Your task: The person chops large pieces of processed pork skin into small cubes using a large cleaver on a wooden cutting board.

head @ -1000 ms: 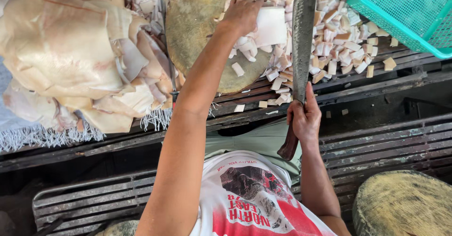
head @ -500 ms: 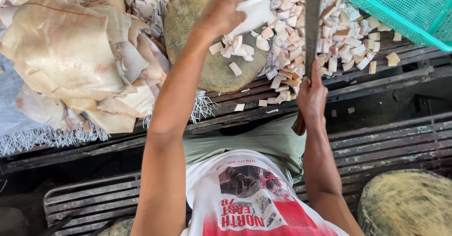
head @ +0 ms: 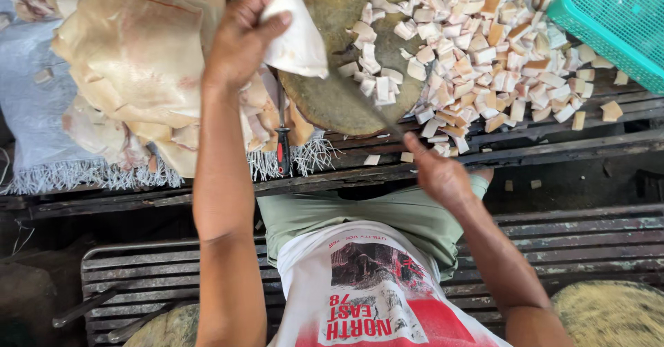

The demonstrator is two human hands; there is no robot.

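My left hand [head: 241, 37] is raised over the left edge of a round wooden chopping block [head: 330, 105] and pinches a white slab of fatty skin [head: 299, 41] by its top. My right hand [head: 437, 174] sits at the block's near right edge, closed on the handle of a cleaver [head: 384, 115]. Its blade shows edge-on as a thin dark line slanting over the block. Several small white cut cubes [head: 377, 84] lie on the block beside the blade.
A big heap of cut cubes [head: 491, 49] spreads right of the block. Large pale skin sheets [head: 138, 63] are stacked at the left on a grey woven cloth [head: 28, 105]. There is a green plastic basket [head: 615, 22] at top right. A red-handled tool [head: 282, 146] lies by the block on the slatted bench [head: 567, 136].
My left hand has carried the white slab left and up off the block. My right hand has swung the cleaver from upright down across the block, its blade now edge-on.
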